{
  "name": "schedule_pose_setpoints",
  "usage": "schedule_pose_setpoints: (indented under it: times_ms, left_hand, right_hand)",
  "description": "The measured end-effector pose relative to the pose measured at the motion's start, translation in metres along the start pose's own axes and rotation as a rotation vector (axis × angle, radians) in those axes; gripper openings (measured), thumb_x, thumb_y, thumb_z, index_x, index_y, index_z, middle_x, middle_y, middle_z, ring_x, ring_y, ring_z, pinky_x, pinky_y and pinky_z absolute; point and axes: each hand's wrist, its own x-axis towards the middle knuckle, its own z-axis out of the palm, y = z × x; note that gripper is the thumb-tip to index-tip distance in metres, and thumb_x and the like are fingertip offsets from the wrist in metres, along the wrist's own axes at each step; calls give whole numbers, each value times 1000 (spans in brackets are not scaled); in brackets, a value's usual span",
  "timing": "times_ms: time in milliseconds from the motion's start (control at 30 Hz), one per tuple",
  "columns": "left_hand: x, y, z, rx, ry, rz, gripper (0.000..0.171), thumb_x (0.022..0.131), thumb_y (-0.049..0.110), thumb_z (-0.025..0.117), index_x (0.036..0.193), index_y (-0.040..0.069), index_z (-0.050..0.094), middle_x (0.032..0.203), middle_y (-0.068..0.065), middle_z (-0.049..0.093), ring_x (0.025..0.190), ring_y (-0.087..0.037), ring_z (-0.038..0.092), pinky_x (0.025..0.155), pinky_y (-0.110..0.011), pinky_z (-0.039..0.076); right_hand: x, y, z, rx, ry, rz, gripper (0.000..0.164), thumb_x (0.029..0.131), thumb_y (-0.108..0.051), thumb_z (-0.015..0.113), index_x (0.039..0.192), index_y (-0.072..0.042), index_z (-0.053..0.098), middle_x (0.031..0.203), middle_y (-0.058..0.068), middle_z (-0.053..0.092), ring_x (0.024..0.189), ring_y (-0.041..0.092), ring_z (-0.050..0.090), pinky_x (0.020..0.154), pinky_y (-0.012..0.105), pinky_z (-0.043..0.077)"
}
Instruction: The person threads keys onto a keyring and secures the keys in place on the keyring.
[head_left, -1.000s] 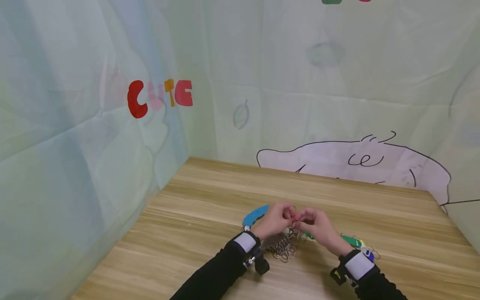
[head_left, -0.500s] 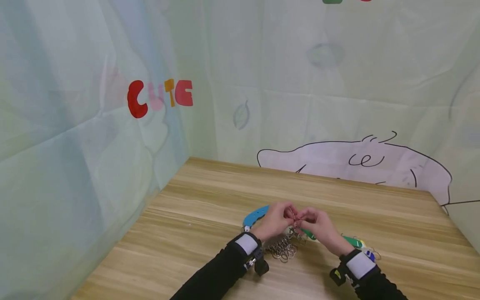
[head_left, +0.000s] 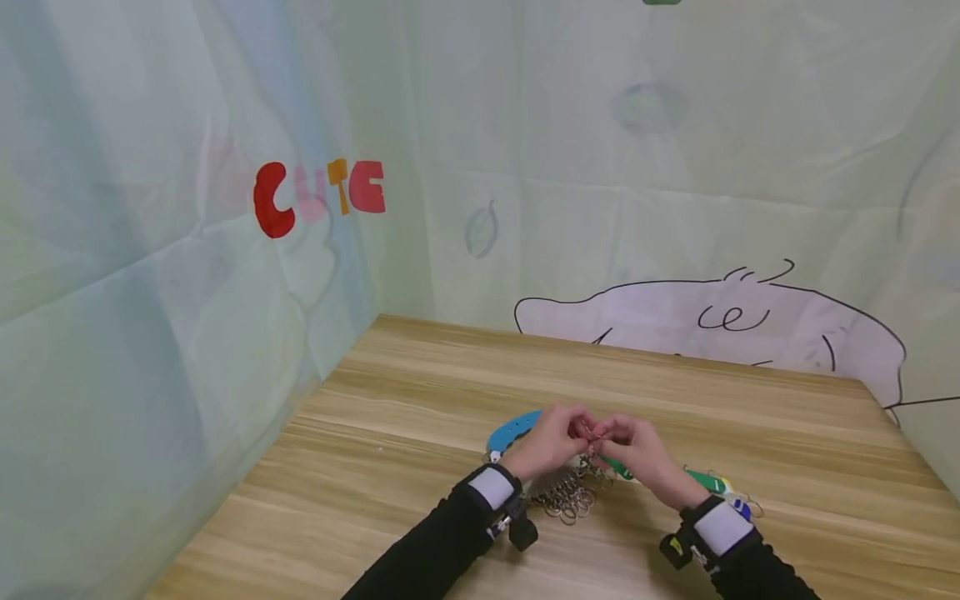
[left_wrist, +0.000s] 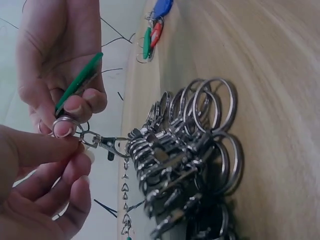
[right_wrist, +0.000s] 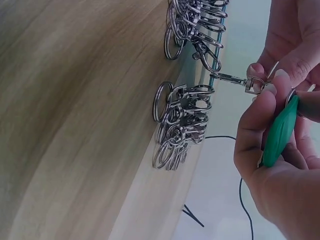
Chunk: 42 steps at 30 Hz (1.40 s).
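In the head view my left hand [head_left: 551, 437] and right hand [head_left: 637, 454] meet fingertip to fingertip over the table. The left fingers pinch a small split key ring [left_wrist: 67, 120] at the end of a swivel clasp [left_wrist: 100, 141]. My right hand holds a green key tag [right_wrist: 281, 132] and its thumb and fingertips press at the same ring. Whether the tag's loop passes through the ring I cannot tell. The clasp hooks onto a row of several more silver clasps with rings [left_wrist: 170, 155], hanging close below the hands.
A blue strip with holes [head_left: 513, 429] lies behind my left wrist. Right of my right hand are a green tag [head_left: 705, 481] and a blue tag [head_left: 741, 508]. A thin chain [left_wrist: 125, 200] shows beyond the clasps. Printed cloth walls [head_left: 600, 192] border the wooden table [head_left: 420, 383].
Both hands stay almost in place, with only slight finger movement at the ring. The green tag shows a little more below the right fingers than a second ago.
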Motion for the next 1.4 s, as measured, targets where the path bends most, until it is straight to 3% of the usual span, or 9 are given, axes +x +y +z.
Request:
schedule_pose_setpoints:
  times_ms: [167, 300, 433, 700, 867, 1033, 1100, 1400]
  left_hand:
    - [1, 0, 2, -48, 7, -28, 21, 83, -9, 62, 100, 2, 66, 81, -10, 69, 66, 0, 55, 57, -14, 45]
    - [0, -2, 1, -139, -15, -69, 25, 81, -12, 59, 100, 1, 67, 79, -12, 70, 63, -4, 57, 53, -16, 43]
    - [0, -2, 0, -199, -31, -115, 26, 79, -13, 58, 99, 0, 68, 78, -15, 70, 61, -7, 57, 53, -18, 42]
    - [1, 0, 0, -19, -8, -8, 20, 83, -7, 63, 100, 3, 68, 85, -9, 70, 71, -1, 57, 65, -14, 48]
    - [1, 2, 0, -19, 4, -14, 22, 82, -8, 63, 101, 3, 68, 83, -10, 71, 68, 0, 57, 62, -14, 47]
    - [0, -2, 0, -97, -11, -68, 23, 80, -10, 62, 99, 2, 68, 79, -12, 70, 63, -3, 56, 54, -16, 43]
    - [0, -3, 0, -121, -18, -90, 22, 81, -9, 62, 99, 3, 68, 81, -12, 70, 64, -3, 56, 55, -16, 43]
    - [0, -5, 0, -32, 9, 2, 17, 83, -6, 65, 96, 4, 67, 84, -8, 68, 69, -1, 55, 63, -14, 47]
  right_hand:
    - [-1, 1, -1, 7, -2, -15, 17, 87, -3, 63, 101, 8, 60, 98, 22, 71, 82, 9, 66, 71, 25, 54]
    - [-2, 2, -1, 22, -37, -64, 17, 88, 0, 63, 100, 10, 59, 98, 26, 70, 80, 8, 67, 72, 34, 58]
    - [-3, 2, 0, 3, -46, -76, 15, 88, 0, 63, 100, 9, 59, 95, 25, 70, 78, 9, 67, 71, 35, 58]
    - [0, 1, 0, -1, 1, -8, 16, 88, -1, 60, 101, 8, 59, 95, 20, 71, 82, 17, 67, 69, 28, 55]
    - [0, 3, 0, -7, -12, -40, 15, 87, 0, 62, 100, 8, 60, 95, 22, 71, 81, 17, 69, 70, 31, 57]
    - [-1, 3, 0, -18, -63, -122, 14, 88, 1, 62, 99, 10, 58, 94, 27, 69, 80, 18, 69, 70, 35, 58]
    - [-2, 2, 0, -18, -65, -118, 14, 88, 0, 61, 99, 9, 59, 94, 26, 69, 80, 18, 69, 70, 35, 58]
    - [-1, 0, 0, 13, -17, -43, 18, 87, -2, 63, 101, 10, 60, 97, 25, 70, 82, 14, 69, 71, 31, 58]
